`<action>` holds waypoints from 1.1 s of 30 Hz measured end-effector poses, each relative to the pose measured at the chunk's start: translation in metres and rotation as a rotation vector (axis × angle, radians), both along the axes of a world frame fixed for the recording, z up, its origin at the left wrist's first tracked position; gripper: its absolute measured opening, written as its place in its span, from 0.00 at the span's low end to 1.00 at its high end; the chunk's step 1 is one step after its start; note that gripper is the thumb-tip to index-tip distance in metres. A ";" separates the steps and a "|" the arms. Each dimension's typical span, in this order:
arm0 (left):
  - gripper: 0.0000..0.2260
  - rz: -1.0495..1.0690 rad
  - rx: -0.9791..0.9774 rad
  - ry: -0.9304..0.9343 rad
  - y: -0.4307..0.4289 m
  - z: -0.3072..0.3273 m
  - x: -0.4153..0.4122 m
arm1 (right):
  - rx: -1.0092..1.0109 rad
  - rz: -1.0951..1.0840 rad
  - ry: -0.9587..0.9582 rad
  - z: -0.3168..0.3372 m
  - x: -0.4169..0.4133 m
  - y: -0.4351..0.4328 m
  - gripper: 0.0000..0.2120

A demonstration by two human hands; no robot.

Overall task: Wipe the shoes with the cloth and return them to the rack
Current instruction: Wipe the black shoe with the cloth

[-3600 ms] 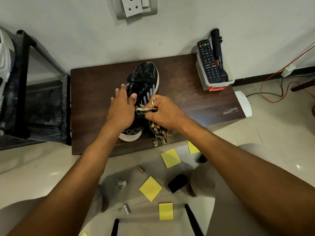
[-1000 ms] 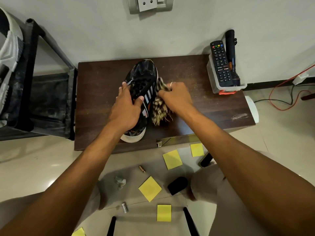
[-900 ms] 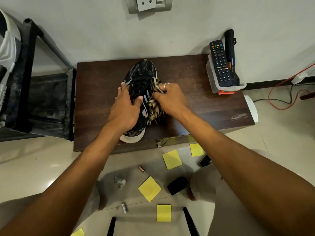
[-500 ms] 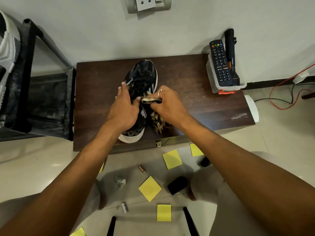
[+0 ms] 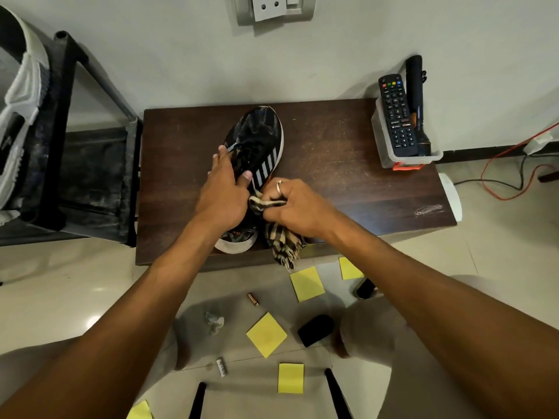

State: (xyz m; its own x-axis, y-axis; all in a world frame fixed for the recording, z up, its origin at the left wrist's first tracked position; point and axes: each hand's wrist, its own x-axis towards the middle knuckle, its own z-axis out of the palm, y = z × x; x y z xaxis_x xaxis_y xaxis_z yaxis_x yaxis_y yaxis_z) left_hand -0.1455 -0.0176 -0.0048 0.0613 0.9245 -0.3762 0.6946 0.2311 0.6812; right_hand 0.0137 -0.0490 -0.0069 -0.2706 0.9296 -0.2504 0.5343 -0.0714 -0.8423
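Note:
A black mesh shoe (image 5: pixel 260 134) with white side stripes and a white sole lies on the dark wooden table (image 5: pixel 338 164), toe pointing at the wall. My left hand (image 5: pixel 222 193) grips the shoe over its laces and collar, thumb on the right side. My right hand (image 5: pixel 298 208) holds a bunched beige-and-black checked cloth (image 5: pixel 281 240) against the shoe's right side near the heel; the fringed end hangs over the table's front edge. The black shoe rack (image 5: pixel 69 152) stands at the left with a grey-and-white shoe (image 5: pixel 21 95) on it.
A clear tub (image 5: pixel 405 155) with a remote and a torch sits on the table's back right corner. On the floor lie yellow sticky notes (image 5: pixel 266 334), a small black object (image 5: pixel 316 329), a battery and crumpled paper. Red and black cables (image 5: pixel 511 173) run at the right.
My right hand has drawn the cloth back along the shoe's right side, from near the toe stripes toward the heel. My left hand has kept its hold on the shoe.

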 end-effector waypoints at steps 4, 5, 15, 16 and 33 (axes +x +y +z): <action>0.31 -0.034 -0.009 -0.006 0.000 0.001 -0.003 | 0.074 0.003 -0.010 -0.004 0.000 0.001 0.12; 0.31 -0.042 -0.013 0.000 0.001 0.002 -0.004 | 0.153 -0.043 -0.031 -0.008 -0.001 0.003 0.09; 0.32 -0.073 -0.029 0.000 0.000 0.004 -0.006 | 0.244 -0.347 -0.171 -0.015 0.000 0.027 0.10; 0.32 -0.075 -0.029 0.004 0.000 0.004 -0.006 | 0.199 -0.292 -0.170 -0.011 -0.003 0.023 0.07; 0.32 -0.092 -0.039 0.025 0.001 0.005 -0.006 | 0.206 -0.380 -0.209 -0.014 0.000 0.030 0.06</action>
State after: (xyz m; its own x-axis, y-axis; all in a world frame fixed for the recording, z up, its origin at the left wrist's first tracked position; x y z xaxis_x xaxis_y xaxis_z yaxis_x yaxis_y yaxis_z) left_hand -0.1520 -0.0164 0.0007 0.1354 0.8999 -0.4146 0.7306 0.1920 0.6553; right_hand 0.0136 -0.0191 -0.0213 0.1346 0.9889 -0.0635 0.6621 -0.1374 -0.7367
